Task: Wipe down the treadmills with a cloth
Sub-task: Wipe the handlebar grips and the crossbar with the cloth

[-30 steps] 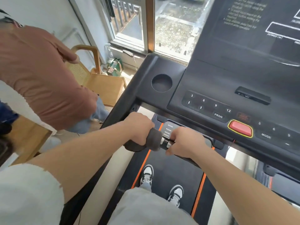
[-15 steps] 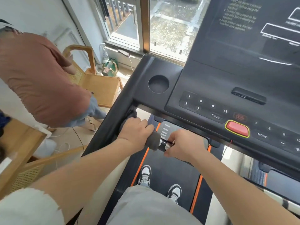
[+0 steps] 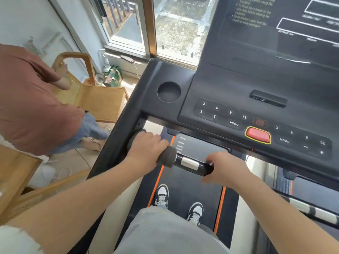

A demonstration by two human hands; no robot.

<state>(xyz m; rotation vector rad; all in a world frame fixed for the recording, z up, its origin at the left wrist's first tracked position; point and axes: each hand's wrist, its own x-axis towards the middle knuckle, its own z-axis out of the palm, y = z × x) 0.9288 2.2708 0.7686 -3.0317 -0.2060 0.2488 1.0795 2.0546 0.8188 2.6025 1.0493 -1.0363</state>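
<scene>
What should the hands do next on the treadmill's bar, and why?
Probably slide the left hand rightward along the bar, over the silver patch. That hand grips the gray padded end by the post, the right hand grips the other end, and the patch between them lies uncovered. Whether a cloth sits under that hand, I cannot tell.

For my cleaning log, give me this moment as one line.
left hand grips grey padding | right hand grips handlebar end | silver band exposed between | cloth: none discernible
</scene>
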